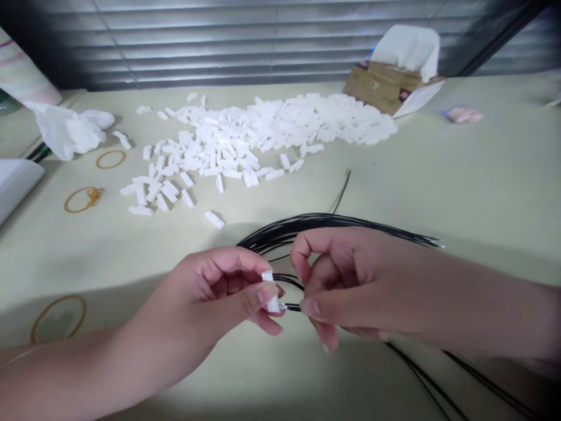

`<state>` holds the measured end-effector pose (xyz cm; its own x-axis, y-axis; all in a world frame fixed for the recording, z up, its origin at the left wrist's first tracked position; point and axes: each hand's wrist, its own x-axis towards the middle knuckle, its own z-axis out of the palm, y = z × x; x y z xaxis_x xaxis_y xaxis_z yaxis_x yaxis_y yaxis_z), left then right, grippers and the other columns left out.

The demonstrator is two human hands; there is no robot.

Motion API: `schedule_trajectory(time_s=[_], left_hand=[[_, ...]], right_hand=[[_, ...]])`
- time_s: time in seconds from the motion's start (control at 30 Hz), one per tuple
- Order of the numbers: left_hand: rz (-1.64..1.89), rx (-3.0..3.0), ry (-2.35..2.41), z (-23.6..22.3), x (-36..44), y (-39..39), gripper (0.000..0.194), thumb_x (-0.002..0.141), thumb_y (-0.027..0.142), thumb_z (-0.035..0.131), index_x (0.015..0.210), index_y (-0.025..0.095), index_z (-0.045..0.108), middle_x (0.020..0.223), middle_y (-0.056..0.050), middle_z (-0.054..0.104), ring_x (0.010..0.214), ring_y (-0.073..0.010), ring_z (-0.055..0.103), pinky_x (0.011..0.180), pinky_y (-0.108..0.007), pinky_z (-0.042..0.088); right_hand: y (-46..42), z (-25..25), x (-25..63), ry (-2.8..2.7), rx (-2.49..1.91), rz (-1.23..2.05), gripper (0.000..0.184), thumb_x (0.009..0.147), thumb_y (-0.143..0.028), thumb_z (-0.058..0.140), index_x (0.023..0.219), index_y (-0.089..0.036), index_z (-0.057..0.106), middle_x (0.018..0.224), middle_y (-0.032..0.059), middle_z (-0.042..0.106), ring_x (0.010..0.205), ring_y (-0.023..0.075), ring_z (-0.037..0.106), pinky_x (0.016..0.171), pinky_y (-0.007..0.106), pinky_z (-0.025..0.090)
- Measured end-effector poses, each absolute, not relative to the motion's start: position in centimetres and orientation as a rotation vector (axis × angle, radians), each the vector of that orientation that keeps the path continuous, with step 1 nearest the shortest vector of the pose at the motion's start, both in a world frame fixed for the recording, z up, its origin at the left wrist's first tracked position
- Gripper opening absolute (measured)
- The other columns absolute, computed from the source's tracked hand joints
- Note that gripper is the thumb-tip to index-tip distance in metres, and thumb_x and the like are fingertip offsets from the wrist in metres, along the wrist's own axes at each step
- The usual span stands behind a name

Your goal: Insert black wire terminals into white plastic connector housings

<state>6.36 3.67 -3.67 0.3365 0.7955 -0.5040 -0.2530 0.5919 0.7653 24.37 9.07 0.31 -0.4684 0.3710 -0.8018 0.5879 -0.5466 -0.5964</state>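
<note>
With my left hand (221, 301) I pinch a small white connector (274, 304) between thumb and fingers, holding it above the worktop (491, 187), near its front. My right hand (355, 286) is just to the right of it, thumb and fingers pressed together on a black wire (293, 307) whose bright metal end meets the lower part of the connector's right side (how far in it sits, I cannot tell). Other black leads (287, 278) run from the connector's upper part toward my right hand and pass behind my fingers. Just beyond my hands lies a bundle (307, 221) of black wires, partly hidden by them, with one strand sticking up out of it. Farther back spreads a broad heap (302, 120) of white connectors, with a single loose one (214, 220) lying nearer to me. An open box (379, 88) stands at the heap's right end. Off to the left are crumpled tissue (65, 133) and a knotted rubber band (93, 196).
</note>
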Motion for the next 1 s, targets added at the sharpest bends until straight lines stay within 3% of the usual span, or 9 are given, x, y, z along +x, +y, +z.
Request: schedule_trajectory(time_s=[0.3, 0.43, 0.57, 0.8, 1.0], left_hand=[[0.744, 0.678, 0.976, -3.7, 6.2, 3.6, 0.006, 0.082, 0.015, 0.069, 0.079, 0.019, 0.072, 0.070, 0.005, 0.067, 0.064, -0.0050, 0.067, 0.064, -0.010, 0.051], [0.746, 0.672, 0.977, -3.7, 6.1, 3.5, 0.003, 0.082, 0.017, 0.070, 0.079, 0.018, 0.071, 0.071, 0.004, 0.068, 0.064, -0.0058, 0.067, 0.064, -0.010, 0.051], [0.758, 0.654, 0.965, -3.7, 6.3, 3.6, 0.003, 0.080, 0.018, 0.072, 0.078, 0.016, 0.071, 0.069, 0.003, 0.067, 0.063, -0.0068, 0.066, 0.063, -0.012, 0.052], [0.764, 0.676, 0.974, -3.8, 6.2, 3.7, 0.004, 0.079, 0.021, 0.072, 0.077, 0.018, 0.071, 0.070, 0.004, 0.067, 0.064, -0.0072, 0.065, 0.064, -0.013, 0.053], [0.748, 0.701, 0.982, -4.0, 6.2, 3.6, 0.003, 0.081, 0.020, 0.071, 0.078, 0.019, 0.070, 0.071, 0.005, 0.067, 0.064, -0.0068, 0.067, 0.065, -0.013, 0.052]], right_hand=[[9.5, -0.1, 24.2, 1.390, 1.392, -2.263, 0.018, 0.073, -0.014, 0.057, 0.081, -0.020, 0.042, 0.055, -0.0100, 0.059, 0.043, 0.0014, 0.030, 0.042, 0.015, 0.023], [8.8, -0.2, 24.5, 1.539, 1.574, -2.093, 0.019, 0.069, -0.018, 0.060, 0.079, -0.022, 0.045, 0.057, -0.0097, 0.063, 0.046, 0.0050, 0.033, 0.044, 0.019, 0.023], [8.3, -0.5, 24.9, 1.746, 1.611, -1.944, 0.018, 0.066, -0.022, 0.062, 0.079, -0.024, 0.048, 0.070, -0.0053, 0.067, 0.054, 0.0094, 0.044, 0.047, 0.021, 0.030], [8.2, -0.5, 24.8, 1.915, 1.622, -1.838, 0.013, 0.067, -0.022, 0.062, 0.077, -0.024, 0.054, 0.056, -0.0068, 0.051, 0.050, 0.0078, 0.042, 0.044, 0.018, 0.033], [8.3, -1.0, 24.9, 1.914, 1.594, -1.892, 0.015, 0.069, -0.022, 0.058, 0.083, -0.024, 0.052, 0.071, -0.0051, 0.063, 0.059, 0.0097, 0.052, 0.049, 0.020, 0.039]])
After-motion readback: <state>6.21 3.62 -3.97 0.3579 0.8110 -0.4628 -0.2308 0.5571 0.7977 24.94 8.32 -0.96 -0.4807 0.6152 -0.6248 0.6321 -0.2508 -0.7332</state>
